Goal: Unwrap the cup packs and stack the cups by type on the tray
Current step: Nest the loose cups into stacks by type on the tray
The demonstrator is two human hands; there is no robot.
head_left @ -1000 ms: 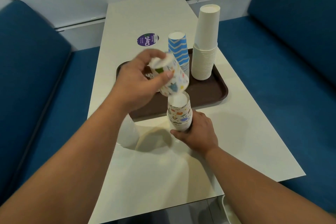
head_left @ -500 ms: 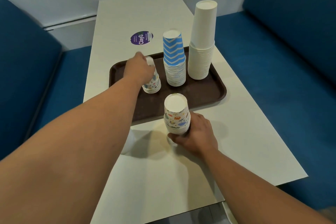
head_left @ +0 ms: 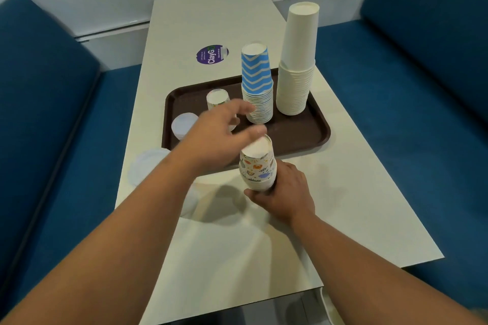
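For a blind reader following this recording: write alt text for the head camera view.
A person's right hand grips a stack of patterned cups on a white table while the open left hand reaches over its top. Behind, a brown tray holds a blue zigzag cup stack, a tall plain white stack and a short patterned stack.

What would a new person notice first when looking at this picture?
Probably the tall white cup stack at the far right of the brown tray, with the blue zigzag cup stack just left of it. Next, the two hands near the tray's front edge: the right hand holds a patterned cup stack on the table, while the left hand reaches over its top, fingers spread.
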